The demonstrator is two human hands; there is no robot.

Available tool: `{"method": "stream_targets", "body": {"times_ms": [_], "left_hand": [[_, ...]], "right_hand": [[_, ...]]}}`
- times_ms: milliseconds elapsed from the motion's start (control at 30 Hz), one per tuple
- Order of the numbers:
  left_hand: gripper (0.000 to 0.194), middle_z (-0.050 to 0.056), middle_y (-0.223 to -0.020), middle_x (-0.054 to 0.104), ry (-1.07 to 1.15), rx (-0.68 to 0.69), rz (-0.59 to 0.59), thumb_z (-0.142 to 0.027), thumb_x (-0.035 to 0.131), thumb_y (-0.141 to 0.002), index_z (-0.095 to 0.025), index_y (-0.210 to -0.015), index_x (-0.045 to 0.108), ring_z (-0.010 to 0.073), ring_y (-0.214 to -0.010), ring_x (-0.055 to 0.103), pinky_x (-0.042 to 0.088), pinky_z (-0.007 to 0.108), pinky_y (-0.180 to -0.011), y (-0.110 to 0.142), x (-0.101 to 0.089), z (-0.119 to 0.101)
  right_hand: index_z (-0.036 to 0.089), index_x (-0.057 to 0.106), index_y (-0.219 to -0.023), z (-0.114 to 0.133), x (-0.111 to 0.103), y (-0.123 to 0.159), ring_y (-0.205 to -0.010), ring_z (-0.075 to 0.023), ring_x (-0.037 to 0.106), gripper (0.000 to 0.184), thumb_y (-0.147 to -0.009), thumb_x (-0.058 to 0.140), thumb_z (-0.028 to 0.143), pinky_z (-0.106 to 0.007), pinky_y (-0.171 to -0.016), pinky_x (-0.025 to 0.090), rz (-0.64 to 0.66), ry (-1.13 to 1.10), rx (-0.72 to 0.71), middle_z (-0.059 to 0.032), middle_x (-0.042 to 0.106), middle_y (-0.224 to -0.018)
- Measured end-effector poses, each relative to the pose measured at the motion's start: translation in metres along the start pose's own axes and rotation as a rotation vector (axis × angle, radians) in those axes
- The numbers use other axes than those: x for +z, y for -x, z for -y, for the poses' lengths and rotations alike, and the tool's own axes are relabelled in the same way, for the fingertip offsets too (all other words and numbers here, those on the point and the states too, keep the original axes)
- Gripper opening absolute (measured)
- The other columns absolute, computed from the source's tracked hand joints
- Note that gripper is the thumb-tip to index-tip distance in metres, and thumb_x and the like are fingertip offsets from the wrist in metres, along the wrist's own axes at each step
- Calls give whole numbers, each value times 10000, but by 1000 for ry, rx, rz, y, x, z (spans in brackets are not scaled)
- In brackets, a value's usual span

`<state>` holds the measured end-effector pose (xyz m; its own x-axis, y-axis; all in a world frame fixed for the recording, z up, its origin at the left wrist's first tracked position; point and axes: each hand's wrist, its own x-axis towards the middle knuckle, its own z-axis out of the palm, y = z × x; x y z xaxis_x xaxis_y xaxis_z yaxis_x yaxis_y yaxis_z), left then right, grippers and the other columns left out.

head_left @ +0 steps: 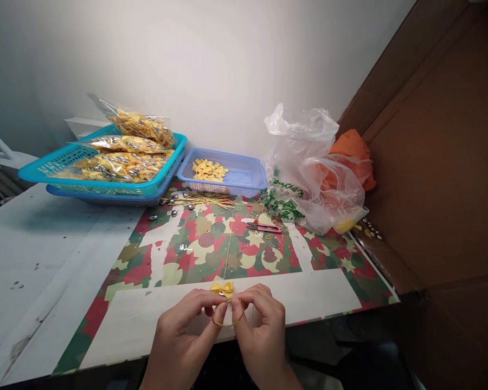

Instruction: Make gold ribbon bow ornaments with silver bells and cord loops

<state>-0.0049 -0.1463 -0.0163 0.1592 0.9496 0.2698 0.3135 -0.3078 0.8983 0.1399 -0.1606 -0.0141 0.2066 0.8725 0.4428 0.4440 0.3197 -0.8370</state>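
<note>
Close together at the table's front edge, my left hand (187,330) and my right hand (262,325) pinch a gold elastic cord (226,325) between thumbs and forefingers. The cord hangs in a loop below the fingertips. Just beyond them is a yellow ribbon bow (222,288), with something small and silvery under it, partly hidden by the fingers. From near the bow a thin gold strand (229,246) runs away across the patterned sheet. Both hands are closed, and their fingertips nearly touch.
Pink thread snips (264,227) lie mid-table. Behind are gold cords (209,200), silver bells (174,213) and a blue basket (248,189) of yellow bows. A turquoise basket (101,188) with filled bags stands left. Plastic bags (305,162) and a cardboard wall (439,162) occupy the right.
</note>
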Motion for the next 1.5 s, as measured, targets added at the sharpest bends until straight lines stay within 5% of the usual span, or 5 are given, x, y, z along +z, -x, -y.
{"method": "stream_targets", "body": {"times_ms": [300, 500, 767, 1100, 1500], "left_hand": [[231, 58, -900, 687, -518, -62, 45, -454, 617, -812, -241, -868, 687, 324, -909, 626, 476, 432, -755, -25, -13, 15], [203, 44, -898, 675, -499, -105, 136, -423, 582, -852, -241, -820, 667, 300, -892, 619, 436, 408, -745, -27, -10, 15], [166, 55, -880, 685, -373, -139, 145, -376, 598, -800, -226, -837, 660, 290, -854, 624, 477, 422, -750, -34, -11, 7], [397, -38, -554, 517, 292, -213, 331, -531, 549, -876, -189, -677, 571, 116, -471, 488, 418, 225, -463, -89, -24, -11], [406, -42, -550, 459, 35, 19, 294, -424, 414, -959, -205, -624, 489, 125, -500, 439, 344, 225, -472, -121, -15, 17]], "right_hand": [[205, 658, -647, -10, -3, -13, -739, -217, 646, 166, -795, 619, 139, -295, -646, 513, 51, 144, 223, -43, 686, -718], [212, 696, -669, -6, 0, -16, -916, -255, 665, 163, -785, 638, 114, -364, -797, 527, 111, 140, 203, -56, 757, -879], [185, 701, -660, -7, 6, -31, -661, -194, 671, 164, -767, 615, 95, -284, -615, 508, 198, 74, 184, -34, 722, -682], [197, 719, -723, 5, 1, -97, -767, -190, 724, 149, -819, 612, 158, -312, -718, 578, 158, -107, -231, -50, 763, -783], [210, 735, -736, -28, 15, -119, -762, -183, 747, 154, -813, 622, 138, -296, -728, 600, 135, -157, -161, -36, 783, -801]]}}
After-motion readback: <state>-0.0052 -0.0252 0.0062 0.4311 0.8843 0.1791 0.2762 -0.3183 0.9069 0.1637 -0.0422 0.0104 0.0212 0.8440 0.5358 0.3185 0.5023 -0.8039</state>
